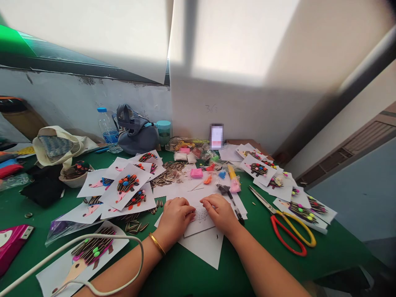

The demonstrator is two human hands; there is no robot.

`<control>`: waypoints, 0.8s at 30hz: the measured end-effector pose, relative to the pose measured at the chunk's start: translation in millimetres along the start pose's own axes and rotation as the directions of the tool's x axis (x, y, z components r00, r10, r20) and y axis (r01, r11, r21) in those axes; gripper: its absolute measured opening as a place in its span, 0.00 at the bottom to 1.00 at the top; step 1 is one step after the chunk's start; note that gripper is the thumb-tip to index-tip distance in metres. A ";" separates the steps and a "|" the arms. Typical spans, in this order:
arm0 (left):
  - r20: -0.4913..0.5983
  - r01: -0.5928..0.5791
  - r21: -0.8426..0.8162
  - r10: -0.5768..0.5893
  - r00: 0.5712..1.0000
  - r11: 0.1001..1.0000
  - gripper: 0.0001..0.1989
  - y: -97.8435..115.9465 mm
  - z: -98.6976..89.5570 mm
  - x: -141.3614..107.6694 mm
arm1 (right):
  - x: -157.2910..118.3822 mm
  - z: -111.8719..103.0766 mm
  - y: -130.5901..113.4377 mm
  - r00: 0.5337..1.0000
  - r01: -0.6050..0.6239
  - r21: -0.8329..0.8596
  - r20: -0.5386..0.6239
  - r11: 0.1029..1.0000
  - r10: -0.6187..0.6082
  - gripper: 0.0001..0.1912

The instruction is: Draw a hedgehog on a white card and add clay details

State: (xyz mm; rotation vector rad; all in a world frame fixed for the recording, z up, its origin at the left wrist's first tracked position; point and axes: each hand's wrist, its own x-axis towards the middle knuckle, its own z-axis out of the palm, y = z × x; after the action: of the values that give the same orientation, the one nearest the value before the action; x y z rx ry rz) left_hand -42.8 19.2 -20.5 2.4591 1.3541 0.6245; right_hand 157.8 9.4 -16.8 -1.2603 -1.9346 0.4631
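Observation:
My left hand (178, 215), below a gold bangle (157, 244), rests on the left side of a white card (198, 226) with a line drawing. Its fingers are curled together, and whatever they may pinch is hidden. On the card's other side my right hand (220, 211) has thumb and fingers pressed together; I cannot see anything between them. Beyond the hands lie pink clay (196, 173), orange clay (207, 180), blue clay (222, 175) and a pile of sunflower seeds (168, 175). A black pen (235, 206) lies beside my right hand.
Scissors (280, 218) with red and yellow handles lie at right. Hedgehog cards with seed spines (126, 183) are piled at left, more cards (260, 169) at right. A white cable (102, 236) crosses the front left. A phone (216, 136) and bottle (109, 131) stand behind.

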 end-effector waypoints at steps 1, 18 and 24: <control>0.005 0.005 0.003 -0.005 1.000 1.000 0.07 0.4 -0.3 0.3 | 0.0 -0.1 -0.1 1.000 0.000 0.000 0.003 1.000 0.000 0.13; 0.042 -0.021 -0.033 0.022 0.999 0.999 0.10 3.2 -6.3 -3.3 | -0.2 1.8 -1.1 0.997 -0.044 -0.003 0.066 0.999 0.044 0.11; 0.041 -0.072 -0.031 0.073 0.997 0.997 0.10 0.4 -6.5 -5.1 | 0.4 3.3 1.9 0.990 -0.082 -0.036 0.108 0.996 0.086 0.11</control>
State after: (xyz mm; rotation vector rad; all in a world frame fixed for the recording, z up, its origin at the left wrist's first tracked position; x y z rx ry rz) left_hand -48.1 14.8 -15.9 2.4928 1.2367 0.6015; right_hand 156.4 10.9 -20.1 -1.3657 -1.9921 0.5574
